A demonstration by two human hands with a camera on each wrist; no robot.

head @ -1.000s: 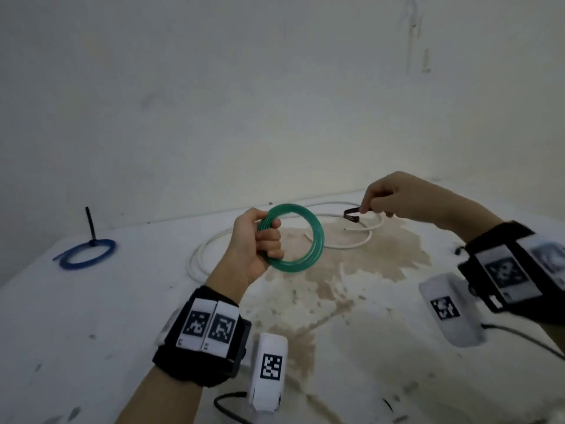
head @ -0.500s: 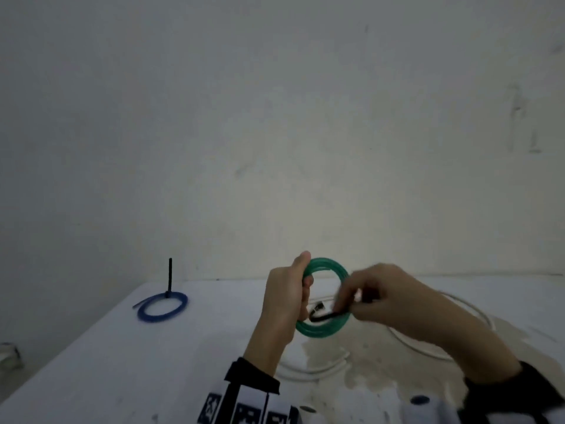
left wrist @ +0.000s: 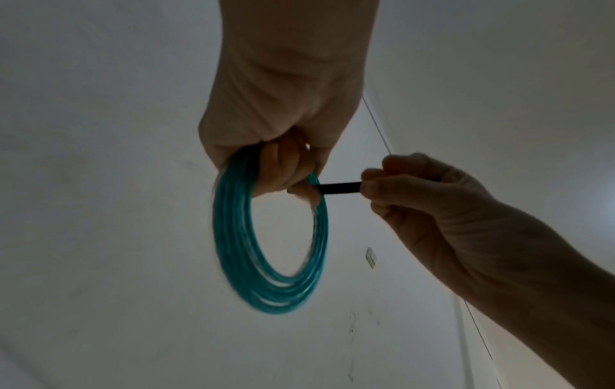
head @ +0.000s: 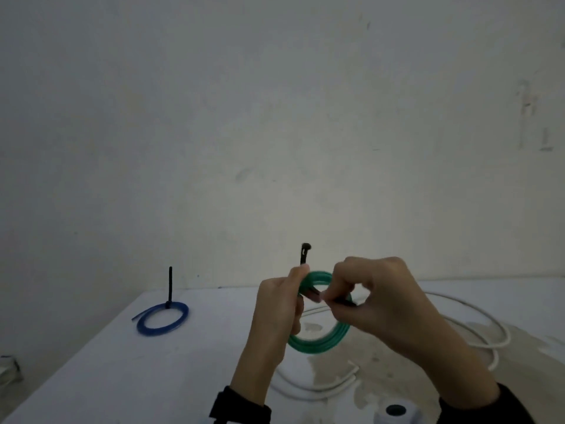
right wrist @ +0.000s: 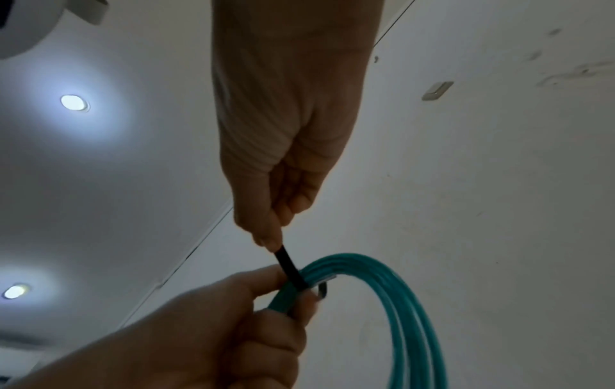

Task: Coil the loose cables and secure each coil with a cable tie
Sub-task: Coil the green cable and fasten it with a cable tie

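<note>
My left hand (head: 279,304) grips a green cable coil (head: 321,342) and holds it upright above the table (head: 101,371). A black cable tie (head: 305,254) crosses the coil at my left fingers, with one end sticking up above them. My right hand (head: 367,293) pinches the tie's other end just right of the coil. In the left wrist view the tie (left wrist: 339,188) runs level from the coil (left wrist: 266,263) to my right fingertips (left wrist: 367,188). In the right wrist view my right thumb and finger pinch the tie (right wrist: 289,265) where it lies across the coil (right wrist: 392,297).
A blue coil (head: 162,318) with a black tie standing up from it lies at the table's far left. A loose white cable (head: 477,325) loops over the stained right part of the table, and its ends (head: 336,382) lie near me.
My right hand picked up the black tie from the table and brought it to the green coil. One end now sticks up past my left fingers. The view tilted up toward the wall.
</note>
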